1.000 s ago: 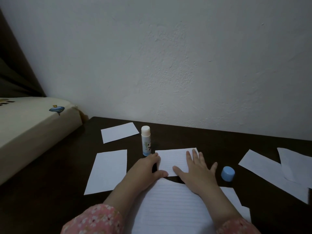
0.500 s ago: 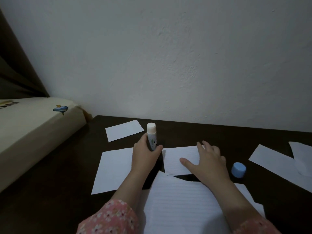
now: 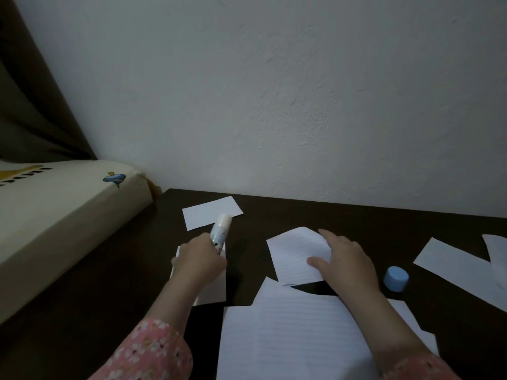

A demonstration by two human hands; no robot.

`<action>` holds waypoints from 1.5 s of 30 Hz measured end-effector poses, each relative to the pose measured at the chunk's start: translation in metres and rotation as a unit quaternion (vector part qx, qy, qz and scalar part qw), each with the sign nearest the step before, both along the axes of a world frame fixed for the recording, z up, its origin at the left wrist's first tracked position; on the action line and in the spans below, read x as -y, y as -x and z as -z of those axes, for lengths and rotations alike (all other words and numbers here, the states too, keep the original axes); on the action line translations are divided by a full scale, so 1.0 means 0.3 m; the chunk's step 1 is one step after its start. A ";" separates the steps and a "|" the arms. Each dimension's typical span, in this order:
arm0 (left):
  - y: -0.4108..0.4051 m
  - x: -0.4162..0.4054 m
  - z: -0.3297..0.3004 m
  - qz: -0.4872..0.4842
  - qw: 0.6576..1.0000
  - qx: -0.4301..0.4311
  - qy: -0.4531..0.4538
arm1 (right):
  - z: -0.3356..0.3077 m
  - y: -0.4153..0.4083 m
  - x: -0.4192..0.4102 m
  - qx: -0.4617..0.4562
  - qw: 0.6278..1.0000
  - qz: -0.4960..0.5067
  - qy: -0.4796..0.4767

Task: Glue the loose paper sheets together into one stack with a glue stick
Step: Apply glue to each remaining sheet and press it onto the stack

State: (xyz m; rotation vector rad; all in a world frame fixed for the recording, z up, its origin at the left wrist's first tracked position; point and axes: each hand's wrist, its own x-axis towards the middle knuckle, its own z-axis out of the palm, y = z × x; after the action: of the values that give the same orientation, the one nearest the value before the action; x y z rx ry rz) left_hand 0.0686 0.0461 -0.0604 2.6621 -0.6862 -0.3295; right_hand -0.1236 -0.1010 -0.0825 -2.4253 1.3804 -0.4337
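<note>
The person's left hand (image 3: 199, 256) is forming a closed grip around the lower body of the white, uncapped glue stick with a pale blue printed label (image 3: 220, 231), which is tilting so that its long axis is running up and away from the grip, the white tip leaning slightly toward the right. The right hand (image 3: 344, 263) is lying with relaxed fingers on the small lined white paper sheet (image 3: 296, 255), thumb pressing its near right part while its far right corner is curling up against the fingers. That sheet is lying to the right of the left grip, apart from it across a strip of bare dark brown counter (image 3: 247, 259), so the stick probably needs swinging rightward and tipping tip-down to reach it; the left hand is the one carrying the glue. Nearer the person than both hands, a larger lined white sheet (image 3: 296, 333) is waiting, and the round pale blue cap (image 3: 396, 278) is standing just right of the right hand.
</note>
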 end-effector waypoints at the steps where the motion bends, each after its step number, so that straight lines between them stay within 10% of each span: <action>1: 0.003 -0.023 0.007 -0.004 1.000 -0.013 -0.021 | -0.011 0.000 -0.008 0.026 1.000 0.002 -0.005; 14: 0.109 -0.098 0.073 0.031 0.986 0.017 0.164 | -0.153 0.133 -0.151 0.232 0.960 -0.042 -0.153; 19: 0.120 -0.128 0.078 0.008 0.995 0.025 0.095 | -0.129 0.170 -0.219 0.125 0.964 -0.015 -0.232; 26: 0.121 -0.135 0.076 0.025 0.997 0.055 0.043 | -0.112 0.135 -0.244 -0.259 0.959 -0.031 -0.112; 34: 0.114 -0.079 0.094 0.056 0.988 0.006 0.143 | -0.102 0.102 -0.211 -0.260 0.955 -0.041 -0.139; 45: 0.099 0.029 0.071 0.078 0.995 0.055 0.027 | -0.150 0.120 -0.166 -0.158 0.967 -0.046 -0.195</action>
State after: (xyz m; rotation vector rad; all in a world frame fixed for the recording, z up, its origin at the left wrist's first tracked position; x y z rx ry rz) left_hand 0.0388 0.0375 -0.0817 2.5961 -0.9281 -0.2030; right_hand -0.1597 -0.0511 -0.0375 -2.2764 1.3125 0.2408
